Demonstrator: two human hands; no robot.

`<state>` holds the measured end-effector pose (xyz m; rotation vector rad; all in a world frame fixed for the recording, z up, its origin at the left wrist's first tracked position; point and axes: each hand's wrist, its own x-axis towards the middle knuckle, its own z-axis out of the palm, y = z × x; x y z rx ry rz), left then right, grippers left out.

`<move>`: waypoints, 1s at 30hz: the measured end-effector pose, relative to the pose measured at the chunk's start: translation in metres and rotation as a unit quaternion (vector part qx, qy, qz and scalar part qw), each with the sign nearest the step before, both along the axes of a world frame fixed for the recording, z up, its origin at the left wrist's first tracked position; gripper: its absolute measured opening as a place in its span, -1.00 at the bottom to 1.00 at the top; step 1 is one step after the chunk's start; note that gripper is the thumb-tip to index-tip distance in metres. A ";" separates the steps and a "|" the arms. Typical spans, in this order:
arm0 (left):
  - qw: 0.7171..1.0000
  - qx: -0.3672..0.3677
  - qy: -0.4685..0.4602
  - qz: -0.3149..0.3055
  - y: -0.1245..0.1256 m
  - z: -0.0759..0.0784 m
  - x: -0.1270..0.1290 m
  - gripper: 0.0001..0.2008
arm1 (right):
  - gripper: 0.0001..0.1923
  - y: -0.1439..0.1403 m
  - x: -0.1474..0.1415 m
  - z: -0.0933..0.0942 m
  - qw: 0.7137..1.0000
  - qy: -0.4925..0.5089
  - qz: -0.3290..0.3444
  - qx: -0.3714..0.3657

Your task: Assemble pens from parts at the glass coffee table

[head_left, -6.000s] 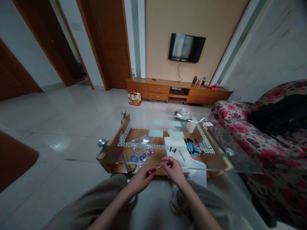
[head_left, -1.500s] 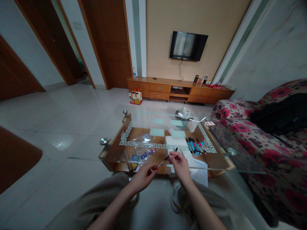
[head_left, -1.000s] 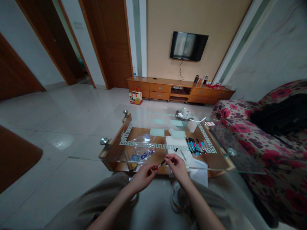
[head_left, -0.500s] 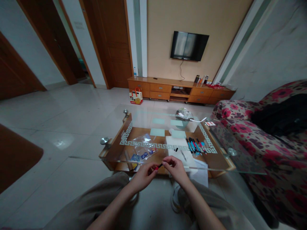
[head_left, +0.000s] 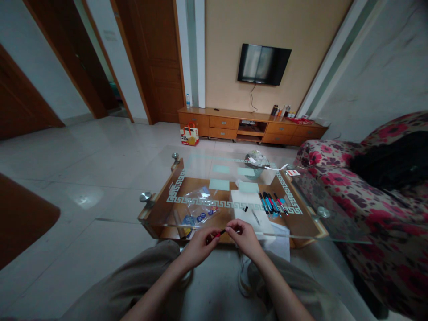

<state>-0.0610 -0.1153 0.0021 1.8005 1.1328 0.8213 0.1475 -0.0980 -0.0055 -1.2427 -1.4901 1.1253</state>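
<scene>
My left hand (head_left: 202, 246) and my right hand (head_left: 243, 235) meet just off the near edge of the glass table (head_left: 187, 222). Between them is a red and black pen (head_left: 221, 232). The fingers of the left hand close round its red part, while the right thumb and fingertips pinch the dark end. Fingers partly hide the pen. Past the right hand, small black pieces (head_left: 246, 208) and a thin slender pen part (head_left: 256, 217) lie on the glass. Several blue, red and black pens (head_left: 272, 204) lie in a row farther right.
Clear plastic packaging (head_left: 200, 203) lies left of the hands. A white paper (head_left: 281, 240) is at the near right, and a basket (head_left: 257, 171) stands at the far side. A floral sofa (head_left: 377, 205) flanks the right. A low cabinet (head_left: 222, 121) lines the far wall.
My two hands shift only very slightly round the pen, the left fingers curling a little differently. Everything on the table stays in place.
</scene>
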 end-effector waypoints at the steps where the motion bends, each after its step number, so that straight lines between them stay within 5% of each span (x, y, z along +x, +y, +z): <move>1: 1.000 0.003 -0.001 0.002 0.000 0.000 0.000 -0.68 | -0.72 0.000 0.000 0.001 1.000 -0.003 0.001 0.000; 14: 0.999 0.016 -0.004 -0.031 0.000 0.007 -0.002 -0.68 | -0.57 -0.010 -0.002 0.010 0.988 -0.142 -0.005 0.065; 23: 1.000 0.014 -0.003 0.013 0.002 0.002 -0.001 -0.70 | -0.90 -0.011 0.000 0.020 0.985 -0.138 0.031 0.103; 28: 1.000 0.014 -0.009 -0.019 0.001 0.005 -0.001 -0.71 | -0.64 -0.011 0.000 0.019 0.976 -0.174 0.043 0.123; 30: 1.000 0.012 -0.009 -0.012 0.001 0.002 -0.001 -0.72 | -0.74 -0.013 0.000 0.021 0.978 -0.167 0.043 0.115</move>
